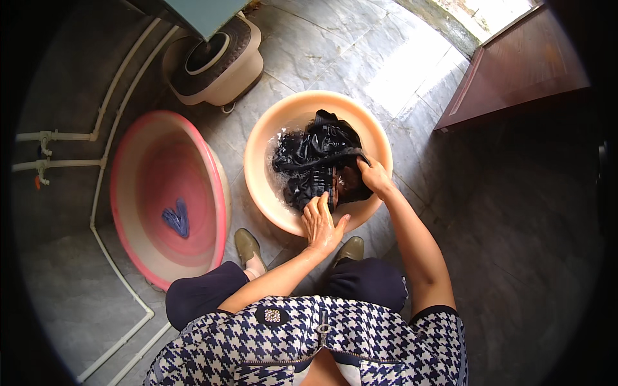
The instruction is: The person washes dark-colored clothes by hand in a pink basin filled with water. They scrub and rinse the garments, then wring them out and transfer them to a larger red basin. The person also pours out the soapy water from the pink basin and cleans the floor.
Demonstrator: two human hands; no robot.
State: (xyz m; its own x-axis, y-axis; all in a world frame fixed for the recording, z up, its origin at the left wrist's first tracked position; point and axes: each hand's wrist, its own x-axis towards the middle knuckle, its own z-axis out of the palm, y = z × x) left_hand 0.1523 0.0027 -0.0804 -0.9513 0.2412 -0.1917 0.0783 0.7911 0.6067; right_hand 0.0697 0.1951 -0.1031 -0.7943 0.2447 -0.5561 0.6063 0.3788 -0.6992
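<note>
A peach plastic basin (pixel 258 193) stands on the floor before me, holding sudsy water and a wet black garment (pixel 333 137). At the basin's right side, my right hand (pixel 375 177) pinches a raised edge of the garment between thumb and fingers. My left hand (pixel 323 227) reaches over the near rim with its fingers spread, the fingertips at the lower edge of the dark cloth; whether they press on it cannot be told. A brown strip and a brown patch show among the black folds.
A large pink basin (pixel 217 193) leans at the left with a crumpled blue item (pixel 176 218) in it. Behind stands a beige and dark brown tub-like appliance (pixel 227 79). White pipes (pixel 99 193) with taps line the left wall; a reddish-brown door (pixel 512 77) is at upper right.
</note>
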